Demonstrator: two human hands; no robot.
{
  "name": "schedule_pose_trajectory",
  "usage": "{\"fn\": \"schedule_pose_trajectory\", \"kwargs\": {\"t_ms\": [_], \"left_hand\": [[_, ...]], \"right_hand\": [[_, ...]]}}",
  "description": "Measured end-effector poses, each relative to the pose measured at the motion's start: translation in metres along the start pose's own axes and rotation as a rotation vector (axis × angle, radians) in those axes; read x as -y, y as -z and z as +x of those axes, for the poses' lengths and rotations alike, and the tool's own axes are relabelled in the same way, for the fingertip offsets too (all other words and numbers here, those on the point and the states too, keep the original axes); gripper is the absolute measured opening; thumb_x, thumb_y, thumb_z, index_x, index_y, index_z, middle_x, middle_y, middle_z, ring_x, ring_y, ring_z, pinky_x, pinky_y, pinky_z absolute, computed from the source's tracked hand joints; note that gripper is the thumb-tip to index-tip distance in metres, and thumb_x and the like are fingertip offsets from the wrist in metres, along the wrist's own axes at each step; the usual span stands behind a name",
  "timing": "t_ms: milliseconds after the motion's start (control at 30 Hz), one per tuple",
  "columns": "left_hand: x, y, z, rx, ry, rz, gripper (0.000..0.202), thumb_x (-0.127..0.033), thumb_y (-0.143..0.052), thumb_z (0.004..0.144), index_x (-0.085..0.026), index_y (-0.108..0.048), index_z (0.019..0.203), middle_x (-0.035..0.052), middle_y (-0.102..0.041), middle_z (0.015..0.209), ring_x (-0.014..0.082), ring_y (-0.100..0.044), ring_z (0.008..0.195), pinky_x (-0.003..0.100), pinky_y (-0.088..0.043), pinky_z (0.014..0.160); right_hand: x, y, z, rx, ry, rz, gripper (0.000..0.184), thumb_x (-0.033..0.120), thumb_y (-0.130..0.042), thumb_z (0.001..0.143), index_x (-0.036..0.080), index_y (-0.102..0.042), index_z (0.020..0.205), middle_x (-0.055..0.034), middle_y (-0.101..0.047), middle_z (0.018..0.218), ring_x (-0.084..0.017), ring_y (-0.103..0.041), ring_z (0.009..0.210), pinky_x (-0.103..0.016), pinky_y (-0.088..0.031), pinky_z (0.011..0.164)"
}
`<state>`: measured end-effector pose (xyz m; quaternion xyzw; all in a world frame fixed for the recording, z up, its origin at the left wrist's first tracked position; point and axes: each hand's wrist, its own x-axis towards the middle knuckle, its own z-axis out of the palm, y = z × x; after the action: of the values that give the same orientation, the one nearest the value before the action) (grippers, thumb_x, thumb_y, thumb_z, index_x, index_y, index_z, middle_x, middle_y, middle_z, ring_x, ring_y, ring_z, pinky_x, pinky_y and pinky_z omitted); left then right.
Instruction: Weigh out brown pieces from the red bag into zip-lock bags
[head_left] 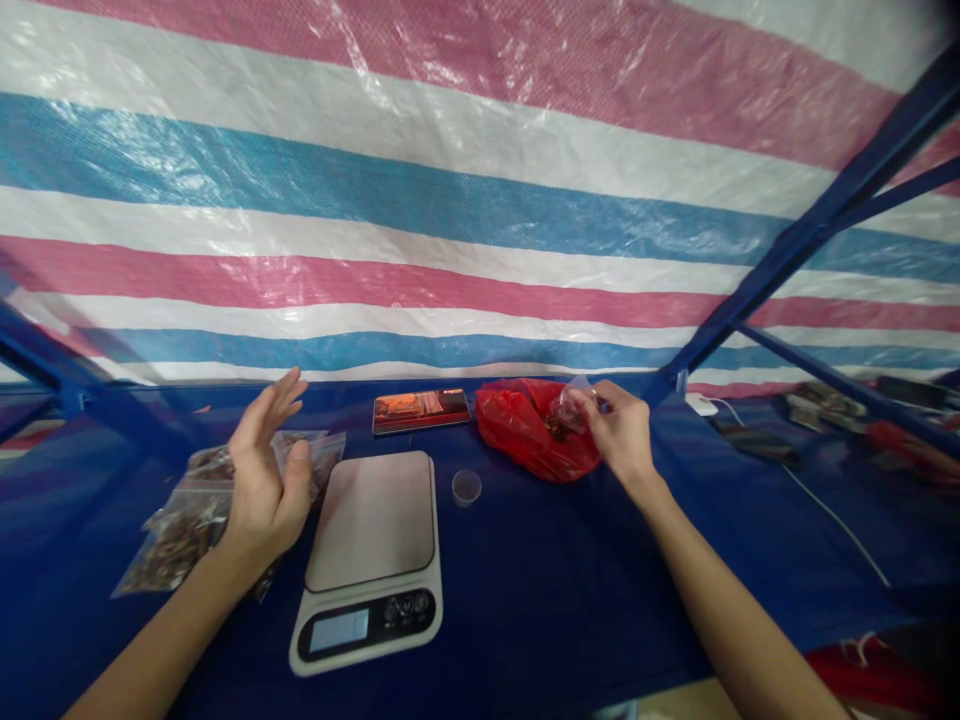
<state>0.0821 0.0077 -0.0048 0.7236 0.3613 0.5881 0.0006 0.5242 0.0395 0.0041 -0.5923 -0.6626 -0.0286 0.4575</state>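
Note:
My left hand [266,470] is raised above the blue table, fingers stretched out and apart, holding nothing. It hovers over several clear packets [180,530] filled with brown bits, just left of a white kitchen scale [371,555]. My right hand [619,430] pinches a small clear bag [568,405] with dark contents at the mouth of a red plastic bag [529,430].
A phone [421,410] lies behind the scale and a small clear cup [466,487] stands to the scale's right. A white charger with cable [703,404] and dark items lie at far right. Blue metal frame bars [795,240] cross the striped tarp wall.

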Motion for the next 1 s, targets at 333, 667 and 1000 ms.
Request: {"fn": "schedule_pose_trajectory", "kwargs": {"t_ms": [333,667,1000], "left_hand": [[0.001,0.002,0.0,-0.025,0.022,-0.012,0.066,-0.032,-0.054,0.102,-0.033,-0.026,0.162,0.0129,-0.041,0.165,0.0344,-0.051,0.144,0.061,-0.048,0.116],[-0.001,-0.001,-0.001,0.002,0.042,0.011,0.065,-0.036,-0.052,0.103,-0.03,-0.025,0.162,0.0144,-0.04,0.164,0.0347,-0.051,0.144,0.06,-0.05,0.114],[-0.005,-0.001,-0.002,0.046,0.066,0.037,0.063,-0.032,-0.048,0.105,-0.028,-0.023,0.162,0.0167,-0.039,0.164,0.034,-0.051,0.143,0.059,-0.049,0.113]], "right_hand": [[0.007,0.002,-0.001,-0.054,0.045,0.04,0.043,0.059,-0.066,0.094,0.021,-0.072,0.074,-0.0044,-0.07,0.071,-0.02,-0.06,0.061,-0.032,-0.046,0.062],[0.011,-0.003,-0.005,-0.002,0.06,0.053,0.043,0.056,-0.066,0.094,0.022,-0.066,0.069,-0.0036,-0.068,0.07,-0.019,-0.058,0.059,-0.031,-0.044,0.06],[0.019,0.005,-0.002,-0.177,-0.01,0.147,0.031,0.045,-0.059,0.101,0.018,-0.07,0.111,-0.0098,-0.08,0.098,-0.026,-0.076,0.085,-0.038,-0.058,0.08]]}}
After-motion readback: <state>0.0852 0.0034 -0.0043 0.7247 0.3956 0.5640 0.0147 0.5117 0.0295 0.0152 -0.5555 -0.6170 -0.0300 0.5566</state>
